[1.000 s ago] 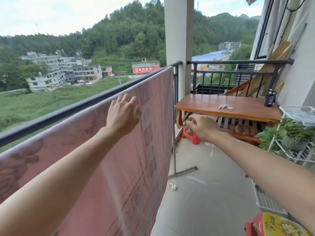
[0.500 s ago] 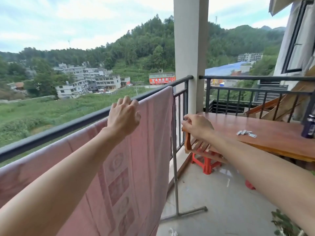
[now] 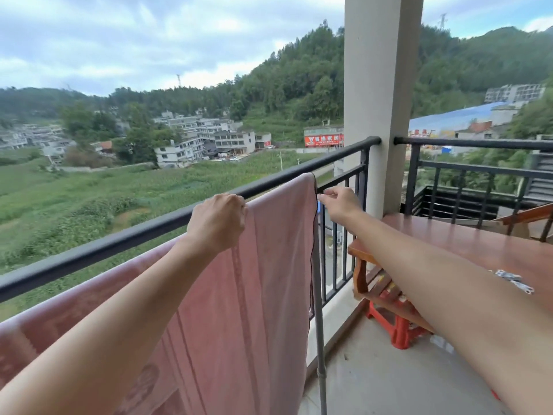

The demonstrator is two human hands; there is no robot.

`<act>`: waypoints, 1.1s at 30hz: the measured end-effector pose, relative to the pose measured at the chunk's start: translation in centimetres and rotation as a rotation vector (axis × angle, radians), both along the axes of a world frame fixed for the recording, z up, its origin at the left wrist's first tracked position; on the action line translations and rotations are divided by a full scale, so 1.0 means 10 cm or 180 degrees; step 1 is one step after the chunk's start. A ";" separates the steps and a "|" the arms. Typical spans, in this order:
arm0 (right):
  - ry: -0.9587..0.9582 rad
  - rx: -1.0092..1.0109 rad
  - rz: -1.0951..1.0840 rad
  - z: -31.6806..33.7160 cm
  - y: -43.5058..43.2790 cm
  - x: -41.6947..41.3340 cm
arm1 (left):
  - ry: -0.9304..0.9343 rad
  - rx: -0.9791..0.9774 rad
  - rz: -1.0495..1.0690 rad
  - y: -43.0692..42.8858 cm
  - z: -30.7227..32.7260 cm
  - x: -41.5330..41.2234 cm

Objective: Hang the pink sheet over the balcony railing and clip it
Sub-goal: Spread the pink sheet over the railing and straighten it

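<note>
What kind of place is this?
Likely an upper-floor home balcony: a black railing with a pink sheet hanging by it, a wooden table, and fields below.

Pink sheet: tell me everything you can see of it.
The sheet is pink cloth with faint woven stripes and medallions and a dark hem down its right edge. It hangs flat on the near side of the railing, top edge along the rail, bottom out of view. The left hand grips its top edge; the right hand pinches the right edge near the corner. A grey pole stands beside that edge.
</note>
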State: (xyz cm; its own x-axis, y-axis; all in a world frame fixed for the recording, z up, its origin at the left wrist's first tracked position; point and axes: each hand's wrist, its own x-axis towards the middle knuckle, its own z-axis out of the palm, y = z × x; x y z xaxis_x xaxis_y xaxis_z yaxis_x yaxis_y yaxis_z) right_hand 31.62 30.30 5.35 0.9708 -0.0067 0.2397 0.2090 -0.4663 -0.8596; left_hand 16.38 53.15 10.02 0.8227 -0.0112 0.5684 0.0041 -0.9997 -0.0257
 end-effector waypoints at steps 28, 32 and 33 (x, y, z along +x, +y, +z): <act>-0.2587 -0.1270 0.0710 -0.22 -1.08 0.46 | -0.0887 0.0553 0.0348 -0.99 -0.52 -0.01; -0.2269 -0.1506 0.0874 -0.60 -1.04 0.45 | -0.0528 0.0591 0.0450 -1.04 -0.63 -0.05; -0.2131 -0.1565 0.0944 -0.68 -1.00 0.47 | -0.0422 0.0623 0.0490 -1.04 -0.64 -0.05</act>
State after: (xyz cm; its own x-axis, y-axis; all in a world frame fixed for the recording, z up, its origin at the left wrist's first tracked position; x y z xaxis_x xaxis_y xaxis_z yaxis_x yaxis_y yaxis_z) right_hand 36.33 20.33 -1.41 0.5710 0.4769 0.6682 0.7681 -0.5977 -0.2297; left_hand 15.90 42.74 3.65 0.7417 -0.0119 0.6706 0.1719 -0.9631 -0.2072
